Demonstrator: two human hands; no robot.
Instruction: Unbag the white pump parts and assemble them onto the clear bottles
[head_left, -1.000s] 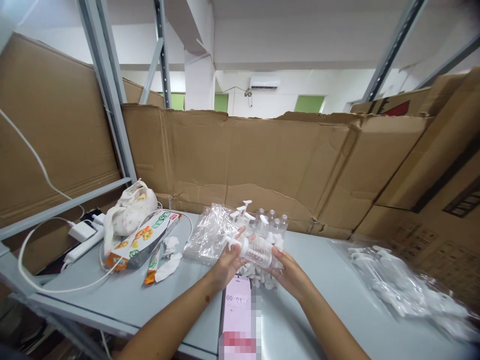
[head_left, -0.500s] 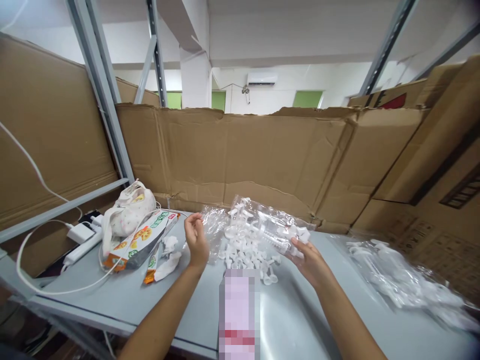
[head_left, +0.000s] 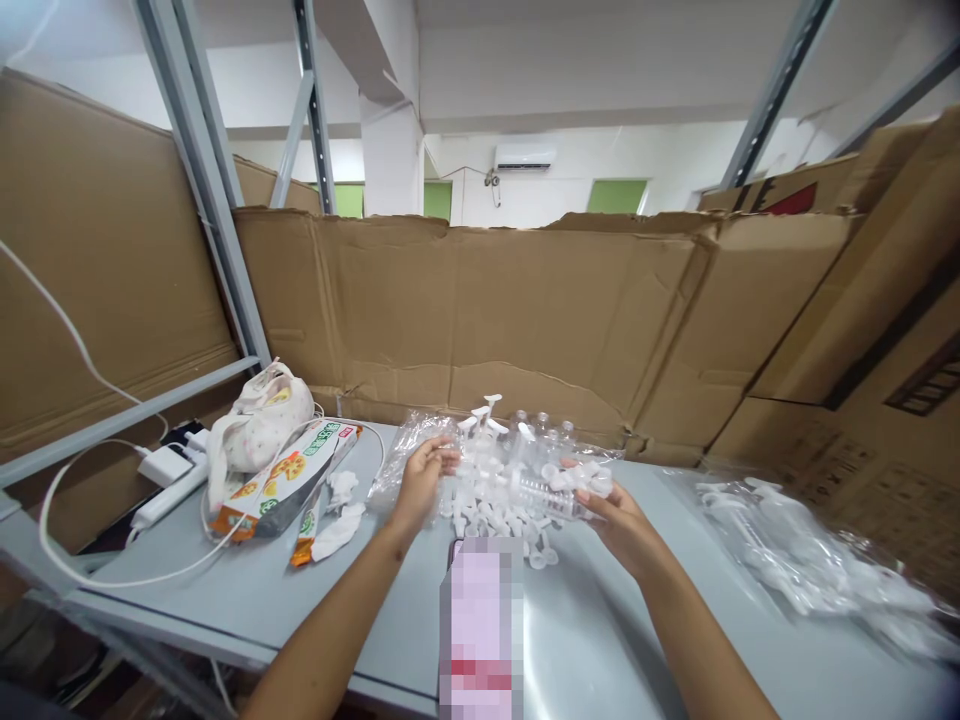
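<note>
A clear plastic bag of white-topped plastic parts (head_left: 544, 492) hangs just above the table, its right end between the thumb and fingers of my right hand (head_left: 611, 510). My left hand (head_left: 427, 480) is at the bag's left end with its fingers closed; whether they grip its edge is too small to tell. Under and in front of the bag lies a pile of small white plastic pieces (head_left: 510, 525). Several clear bottle-like tops (head_left: 544, 428) show behind the bag. Crumpled clear film (head_left: 405, 450) lies left of the pile.
A blurred phone-like object (head_left: 480, 630) is at the front centre. Filled clear bags (head_left: 810, 560) lie on the right. A food box (head_left: 289, 480), crumpled tissue (head_left: 337, 530), a white cloth bag (head_left: 262, 425) and a power strip (head_left: 169, 495) are at left. Cardboard (head_left: 487, 310) walls the back.
My left hand has moved right and lower, from beside the crumpled film to the bag's left end, and its fingers have closed. The bag has tilted a little; my right hand still holds it.
</note>
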